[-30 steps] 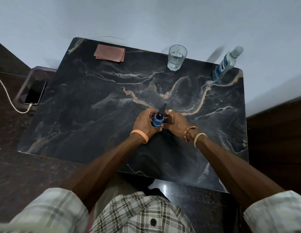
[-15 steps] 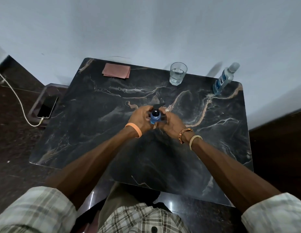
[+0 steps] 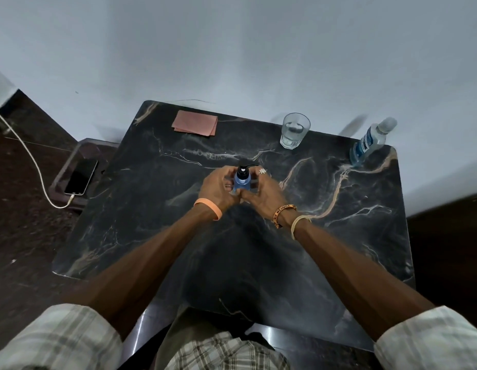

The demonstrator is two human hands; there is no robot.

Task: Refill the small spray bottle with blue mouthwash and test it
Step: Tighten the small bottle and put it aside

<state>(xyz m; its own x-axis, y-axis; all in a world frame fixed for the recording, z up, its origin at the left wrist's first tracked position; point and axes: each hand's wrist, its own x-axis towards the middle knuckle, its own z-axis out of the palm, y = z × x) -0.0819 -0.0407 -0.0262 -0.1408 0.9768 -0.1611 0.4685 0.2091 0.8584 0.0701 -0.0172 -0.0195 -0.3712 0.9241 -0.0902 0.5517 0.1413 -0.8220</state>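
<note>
The small spray bottle [image 3: 242, 180], blue with a black pump head whose nozzle points right, stands upright over the middle of the dark marble table [image 3: 152, 209]. My left hand [image 3: 218, 188] wraps its left side and my right hand [image 3: 261, 190] wraps its right side, thumbs meeting in front of its base. The bottle's lower part is hidden by my fingers. The blue mouthwash bottle [image 3: 369, 141], capped and with a white label, stands at the table's far right corner, well away from both hands.
A clear drinking glass [image 3: 294, 130] stands at the back centre-right. A folded pink cloth [image 3: 195, 123] lies at the back left. Left of the table, a phone [image 3: 80, 177] on a white cable rests on a low stand. A wall runs behind the table.
The pump head has turned from pointing up and away to pointing right. Both hands keep hold of the bottle. The camera has tilted up, showing more wall.
</note>
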